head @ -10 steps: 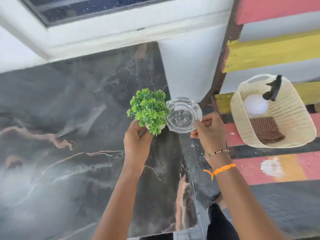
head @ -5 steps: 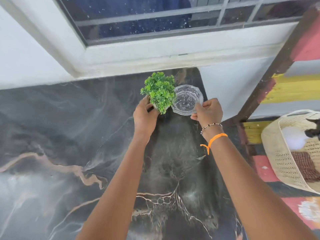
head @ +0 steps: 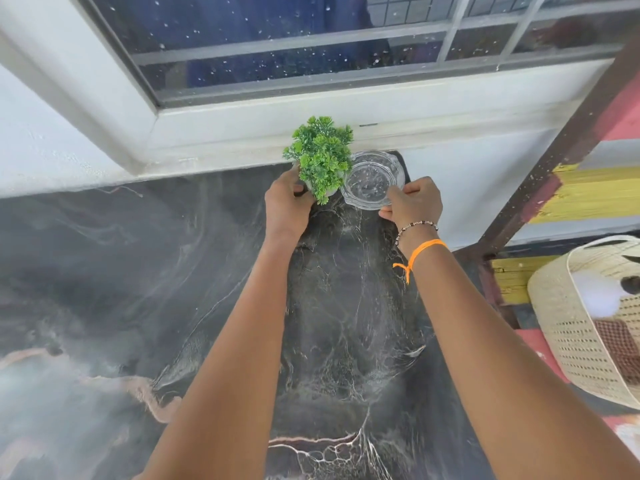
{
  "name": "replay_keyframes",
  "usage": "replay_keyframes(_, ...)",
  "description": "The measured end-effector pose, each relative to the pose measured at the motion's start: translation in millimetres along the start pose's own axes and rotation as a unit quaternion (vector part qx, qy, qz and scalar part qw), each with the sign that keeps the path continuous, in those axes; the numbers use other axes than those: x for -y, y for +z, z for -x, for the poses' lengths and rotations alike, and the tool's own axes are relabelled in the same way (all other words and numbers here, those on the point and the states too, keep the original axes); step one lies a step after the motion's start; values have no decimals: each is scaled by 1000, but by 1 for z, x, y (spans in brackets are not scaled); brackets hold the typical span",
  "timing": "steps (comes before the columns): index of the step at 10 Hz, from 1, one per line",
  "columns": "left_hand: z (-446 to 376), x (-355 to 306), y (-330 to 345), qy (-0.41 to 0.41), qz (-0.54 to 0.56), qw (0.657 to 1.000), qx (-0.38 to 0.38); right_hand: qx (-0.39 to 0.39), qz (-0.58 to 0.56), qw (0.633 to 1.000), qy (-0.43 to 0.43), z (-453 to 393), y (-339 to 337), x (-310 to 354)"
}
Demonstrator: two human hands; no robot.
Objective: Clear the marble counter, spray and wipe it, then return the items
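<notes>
Looks like this is the last leg of the job, putting stuff back, since the counter (head: 145,271) is bare dark marble with a hazy sheen that could be spray residue or just glare, hard to say. Going left to right: the left hand (head: 285,206) has its grip wrapped around the base of the plant (head: 320,157), which sits at the far edge of the counter right under the window sill. Just beside it, touching or nearly so, is the glass dish (head: 372,180), and the right hand (head: 414,202) is pinching its near rim, thumb underneath and fingers curled on top. I can't tell if either one is actually resting on the marble yet or a hair above it. Next move, I'd guess, is to set both flat, let go gently so the glass doesn't clack or the plant tip, then pull the arms back. The plant's pot is mostly buried under leaves and fingers. Over on the far right the basket (head: 554,323) is cut off by the frame, with something white, a brown checked cloth and a dark bit inside, none of it clear enough to name.
</notes>
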State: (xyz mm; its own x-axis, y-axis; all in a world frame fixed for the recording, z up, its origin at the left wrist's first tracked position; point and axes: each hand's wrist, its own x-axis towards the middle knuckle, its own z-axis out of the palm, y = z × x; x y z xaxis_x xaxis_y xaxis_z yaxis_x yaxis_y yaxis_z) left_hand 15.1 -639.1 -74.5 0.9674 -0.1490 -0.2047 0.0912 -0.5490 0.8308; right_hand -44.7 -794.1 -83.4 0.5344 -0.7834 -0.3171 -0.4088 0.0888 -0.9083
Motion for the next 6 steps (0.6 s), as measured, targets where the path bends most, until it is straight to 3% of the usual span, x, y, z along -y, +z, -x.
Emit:
replay_keyframes(4, 3, 2, 6, 14, 5, 999, -30, 2, -14, 1000, 5, 4, -1, 2)
replay_keyframes(6, 40, 13, 2, -22, 107, 992, -66, 26, -106, 994, -8, 39, -10, -10)
